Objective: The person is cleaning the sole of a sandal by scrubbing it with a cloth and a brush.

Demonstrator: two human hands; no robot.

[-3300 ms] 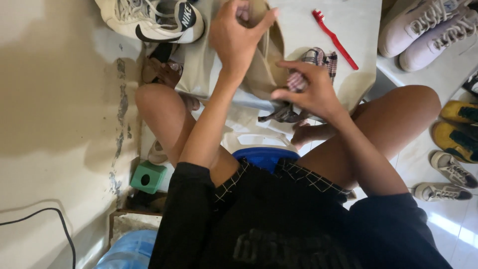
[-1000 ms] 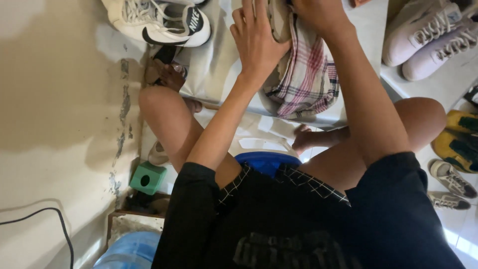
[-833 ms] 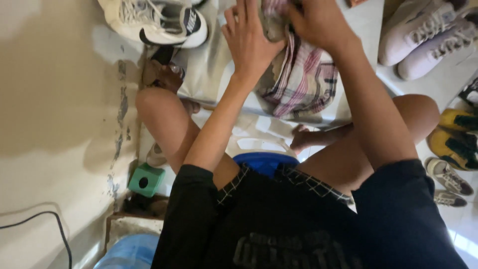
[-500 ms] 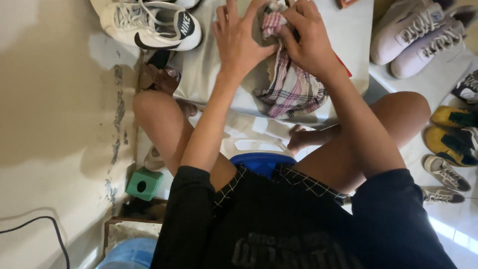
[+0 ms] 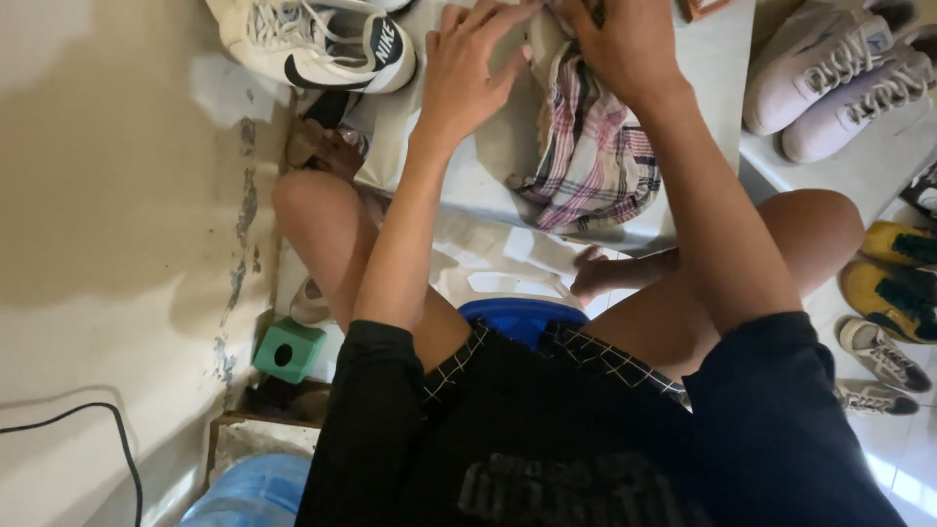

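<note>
A small green box [image 5: 288, 349] with a dark round hole in its top stands on the floor by the wall, beside the person's left knee. No labels, signs or screens can be made out.

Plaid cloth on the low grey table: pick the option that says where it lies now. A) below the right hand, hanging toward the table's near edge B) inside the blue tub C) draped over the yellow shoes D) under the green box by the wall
A: the plaid cloth hangs down from under the right hand across the grey table, beside the left hand, apart from the green box.
</note>
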